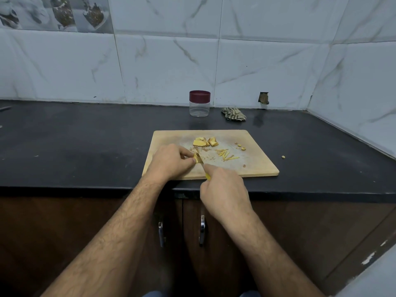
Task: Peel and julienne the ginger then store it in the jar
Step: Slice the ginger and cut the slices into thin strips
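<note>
Ginger slice (197,157), flat and yellow, pinched by left hand (171,160) against knife (202,162).

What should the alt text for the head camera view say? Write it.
A left hand pins a ginger piece on a wooden cutting board while the right hand slices it with a yellow-handled knife. Thin strips and chunks lie nearby; a lidded jar stands behind.
</note>
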A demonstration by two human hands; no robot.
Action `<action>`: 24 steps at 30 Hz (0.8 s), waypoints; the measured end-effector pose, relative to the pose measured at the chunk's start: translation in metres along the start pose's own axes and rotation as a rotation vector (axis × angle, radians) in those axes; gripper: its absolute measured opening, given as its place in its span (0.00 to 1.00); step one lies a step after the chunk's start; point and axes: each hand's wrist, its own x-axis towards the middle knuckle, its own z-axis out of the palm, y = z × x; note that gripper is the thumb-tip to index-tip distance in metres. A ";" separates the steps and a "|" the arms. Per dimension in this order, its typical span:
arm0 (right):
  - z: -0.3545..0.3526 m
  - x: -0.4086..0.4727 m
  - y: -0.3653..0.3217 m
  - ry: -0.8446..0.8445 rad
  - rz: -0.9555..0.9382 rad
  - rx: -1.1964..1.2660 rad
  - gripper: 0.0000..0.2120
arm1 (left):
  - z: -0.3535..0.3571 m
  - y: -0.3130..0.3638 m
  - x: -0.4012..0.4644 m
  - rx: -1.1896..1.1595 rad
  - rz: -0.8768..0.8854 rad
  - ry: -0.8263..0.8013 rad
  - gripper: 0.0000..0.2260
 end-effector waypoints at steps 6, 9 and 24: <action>0.004 0.010 -0.005 0.032 -0.016 0.012 0.19 | 0.002 0.000 0.000 -0.013 -0.006 0.018 0.12; 0.007 0.013 -0.006 0.026 -0.018 0.000 0.19 | 0.003 0.000 0.001 -0.004 -0.005 0.013 0.11; 0.003 0.010 -0.013 -0.057 -0.006 -0.077 0.14 | 0.005 0.001 0.003 0.010 -0.004 0.038 0.10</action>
